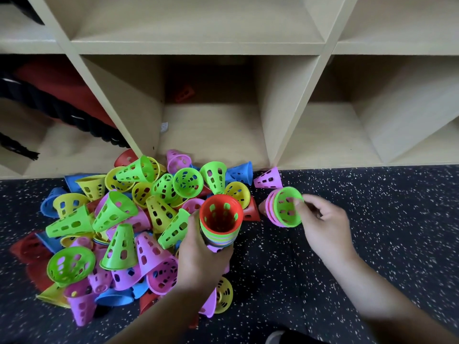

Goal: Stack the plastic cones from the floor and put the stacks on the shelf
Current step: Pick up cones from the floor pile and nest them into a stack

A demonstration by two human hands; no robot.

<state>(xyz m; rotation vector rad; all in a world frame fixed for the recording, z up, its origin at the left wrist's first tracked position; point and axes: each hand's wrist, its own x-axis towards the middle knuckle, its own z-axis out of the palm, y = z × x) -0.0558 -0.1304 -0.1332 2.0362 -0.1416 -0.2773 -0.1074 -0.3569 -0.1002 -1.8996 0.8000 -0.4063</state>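
Nearest me, my left hand grips 1 red-topped cone stack; my right hand pinches a green-topped stack.

The loose cones are lime green, pink, yellow, blue and red — all pierced with slots. The held stack shows a red inside above green and pink rims. The floor is black, speckled white — the shelf pale beige woodgrain.
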